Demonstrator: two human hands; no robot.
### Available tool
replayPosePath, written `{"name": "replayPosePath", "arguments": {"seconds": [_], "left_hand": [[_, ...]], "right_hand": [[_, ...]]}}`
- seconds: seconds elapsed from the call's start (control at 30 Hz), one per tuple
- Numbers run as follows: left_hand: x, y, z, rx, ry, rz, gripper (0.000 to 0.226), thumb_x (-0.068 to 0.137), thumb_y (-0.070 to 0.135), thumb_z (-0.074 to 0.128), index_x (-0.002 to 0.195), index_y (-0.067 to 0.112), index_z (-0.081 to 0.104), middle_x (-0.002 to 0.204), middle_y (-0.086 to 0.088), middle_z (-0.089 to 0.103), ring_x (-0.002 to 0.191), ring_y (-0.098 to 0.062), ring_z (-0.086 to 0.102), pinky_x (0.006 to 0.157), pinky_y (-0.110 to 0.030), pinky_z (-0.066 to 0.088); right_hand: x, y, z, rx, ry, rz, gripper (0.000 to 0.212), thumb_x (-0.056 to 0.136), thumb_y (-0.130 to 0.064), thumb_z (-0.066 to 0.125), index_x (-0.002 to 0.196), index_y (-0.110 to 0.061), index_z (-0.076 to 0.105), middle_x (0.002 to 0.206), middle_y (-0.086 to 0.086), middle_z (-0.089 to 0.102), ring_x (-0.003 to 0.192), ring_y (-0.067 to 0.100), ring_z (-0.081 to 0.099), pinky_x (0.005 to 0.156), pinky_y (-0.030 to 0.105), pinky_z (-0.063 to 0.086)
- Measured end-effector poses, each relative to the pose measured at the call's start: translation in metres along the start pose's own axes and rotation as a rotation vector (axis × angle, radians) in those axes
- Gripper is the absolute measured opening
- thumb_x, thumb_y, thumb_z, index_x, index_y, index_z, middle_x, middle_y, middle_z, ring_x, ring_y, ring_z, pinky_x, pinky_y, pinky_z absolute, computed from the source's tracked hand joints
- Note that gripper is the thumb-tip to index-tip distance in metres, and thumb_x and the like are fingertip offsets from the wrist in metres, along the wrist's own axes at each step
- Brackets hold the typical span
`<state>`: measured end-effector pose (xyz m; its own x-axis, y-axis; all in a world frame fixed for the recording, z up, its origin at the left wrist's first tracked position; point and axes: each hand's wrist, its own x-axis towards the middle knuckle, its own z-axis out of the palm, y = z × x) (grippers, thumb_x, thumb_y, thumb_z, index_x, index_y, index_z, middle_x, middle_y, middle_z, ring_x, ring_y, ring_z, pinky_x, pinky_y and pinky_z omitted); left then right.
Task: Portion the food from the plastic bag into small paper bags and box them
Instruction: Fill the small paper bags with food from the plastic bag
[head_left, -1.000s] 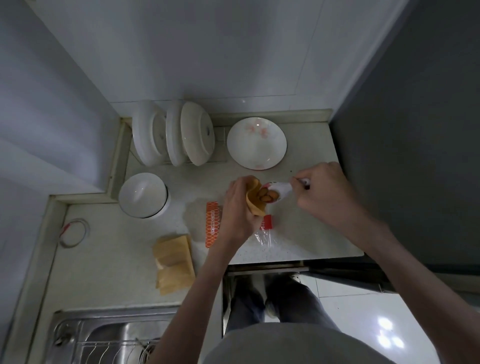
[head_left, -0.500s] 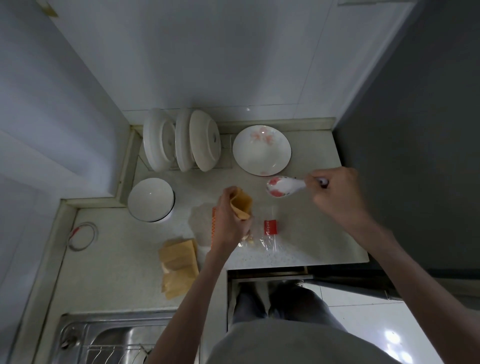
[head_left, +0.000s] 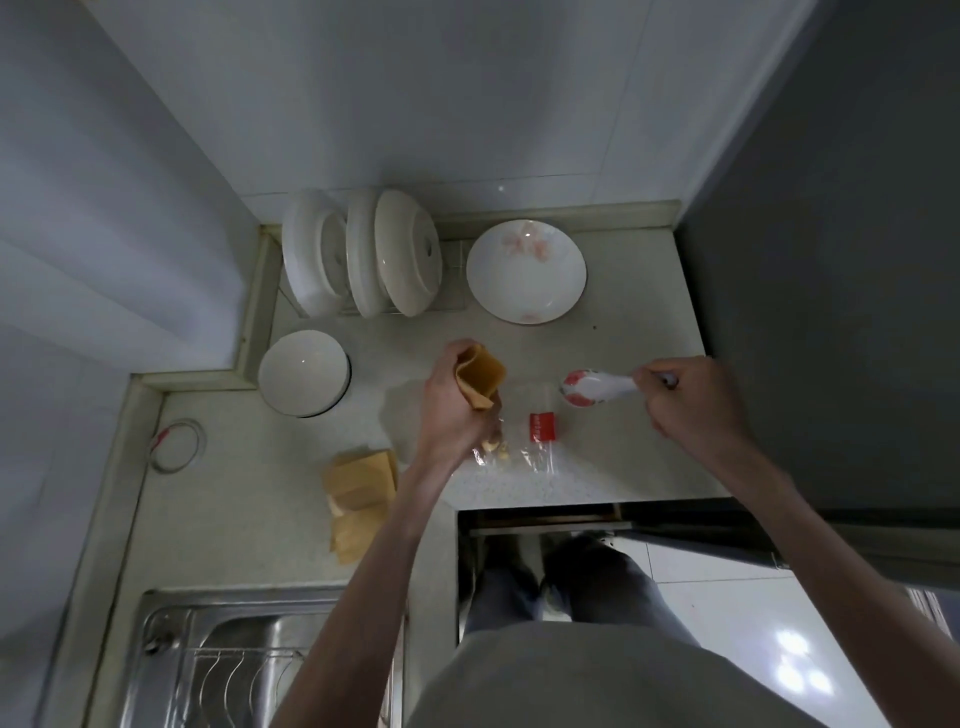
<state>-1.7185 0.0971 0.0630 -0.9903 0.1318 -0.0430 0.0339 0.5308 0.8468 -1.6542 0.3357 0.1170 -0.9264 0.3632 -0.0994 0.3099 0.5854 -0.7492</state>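
Left hand (head_left: 451, 410) fingers wrap a small paper bag (head_left: 480, 375) above the plastic bag (head_left: 511, 449); right hand (head_left: 693, 402) fingers pinch a spoon (head_left: 597, 387) — a tilted bag could spill its food. The speckled table (head_left: 597, 483) fills a cramped tiled corner, dishes racked behind, sink (head_left: 208, 660) near.

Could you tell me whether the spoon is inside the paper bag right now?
No, the spoon in the right hand is held apart from the paper bag in the left hand.

Left hand (head_left: 451, 410) grips small paper bag (head_left: 479, 376), mouth open. Right hand (head_left: 693, 402) holds ceramic spoon (head_left: 597, 387) by handle, level. Plastic bag (head_left: 524, 441) lies on counter (head_left: 613, 467) between hands.
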Motion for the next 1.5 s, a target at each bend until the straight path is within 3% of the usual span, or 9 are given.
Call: {"name": "replayPosePath", "arguments": {"seconds": [0.17,0.33,0.57,0.7,0.83,0.97,1.17,1.33,1.5], "left_hand": [[-0.004,-0.020,-0.007,-0.012,0.010,0.000,0.062,0.068,0.010,0.080,0.114,0.037,0.047,0.103,0.017,0.057,0.094,-0.004,0.058,0.073,-0.006,0.045],[-0.017,-0.063,-0.007,-0.001,0.004,-0.186,0.056,0.060,0.021,0.085,0.104,0.029,0.052,0.085,0.015,0.059,0.074,0.004,0.059,0.055,-0.006,0.043],[-0.027,-0.113,0.001,0.159,-0.041,-0.372,0.046,0.072,0.005,0.076,0.111,0.015,0.055,0.092,0.004,0.061,0.080,-0.014,0.056,0.054,-0.011,0.036],[-0.022,-0.120,0.005,0.164,-0.026,-0.404,0.047,0.071,0.006,0.076,0.112,0.013,0.055,0.097,0.000,0.061,0.085,-0.020,0.058,0.066,-0.028,0.047],[-0.018,-0.120,0.012,0.130,-0.112,-0.429,0.050,0.073,0.010,0.077,0.116,0.014,0.053,0.091,0.004,0.060,0.081,-0.017,0.060,0.061,-0.025,0.048],[-0.017,-0.121,0.017,0.087,-0.165,-0.454,0.054,0.073,0.018,0.082,0.117,0.014,0.052,0.083,0.014,0.055,0.069,0.001,0.055,0.049,-0.012,0.042],[-0.012,-0.122,0.020,0.120,-0.221,-0.474,0.053,0.072,0.018,0.080,0.118,0.014,0.054,0.092,0.005,0.060,0.069,0.004,0.050,0.053,-0.016,0.036],[-0.012,-0.123,0.021,0.145,-0.249,-0.438,0.052,0.076,0.019,0.077,0.121,0.013,0.053,0.093,0.005,0.058,0.081,-0.010,0.056,0.060,-0.021,0.042],[-0.012,-0.124,0.021,0.170,-0.268,-0.389,0.050,0.078,0.017,0.074,0.123,0.012,0.053,0.094,0.005,0.058,0.092,-0.017,0.059,0.066,-0.022,0.042]], "right_hand": [[0.002,0.033,0.024,-0.079,-0.056,0.091,0.025,0.087,-0.007,0.053,0.070,-0.004,0.071,0.042,-0.002,0.053,0.039,0.014,0.047,0.041,0.029,0.041],[0.005,0.073,0.061,-0.199,-0.178,0.151,0.027,0.089,-0.005,0.048,0.071,0.008,0.063,0.063,0.023,0.062,0.063,0.037,0.061,0.061,0.046,0.050],[0.004,0.085,0.097,-0.283,-0.148,0.039,0.034,0.090,-0.003,0.049,0.056,-0.007,0.048,0.053,0.007,0.044,0.053,0.024,0.046,0.055,0.028,0.028],[0.005,0.078,0.106,-0.245,-0.175,0.039,0.033,0.088,0.001,0.048,0.055,-0.004,0.044,0.052,0.012,0.045,0.054,0.022,0.044,0.054,0.032,0.031],[0.005,0.071,0.119,-0.135,-0.246,0.075,0.031,0.091,-0.003,0.049,0.061,0.007,0.055,0.055,0.013,0.055,0.054,0.033,0.055,0.057,0.041,0.046],[0.005,0.067,0.132,-0.143,-0.348,0.114,0.026,0.092,-0.005,0.049,0.082,0.009,0.069,0.066,0.013,0.066,0.056,0.024,0.057,0.056,0.030,0.045],[0.006,0.060,0.145,-0.191,-0.370,0.175,0.026,0.087,-0.002,0.047,0.074,0.009,0.066,0.069,0.023,0.066,0.064,0.032,0.064,0.062,0.041,0.053],[0.007,0.046,0.157,-0.194,-0.370,0.148,0.034,0.082,0.001,0.046,0.049,-0.006,0.047,0.044,0.002,0.036,0.041,0.009,0.034,0.048,0.024,0.030],[0.012,0.050,0.168,-0.083,-0.380,0.263,0.028,0.088,-0.003,0.047,0.079,0.015,0.065,0.061,0.030,0.059,0.051,0.020,0.049,0.051,0.030,0.040]]}}
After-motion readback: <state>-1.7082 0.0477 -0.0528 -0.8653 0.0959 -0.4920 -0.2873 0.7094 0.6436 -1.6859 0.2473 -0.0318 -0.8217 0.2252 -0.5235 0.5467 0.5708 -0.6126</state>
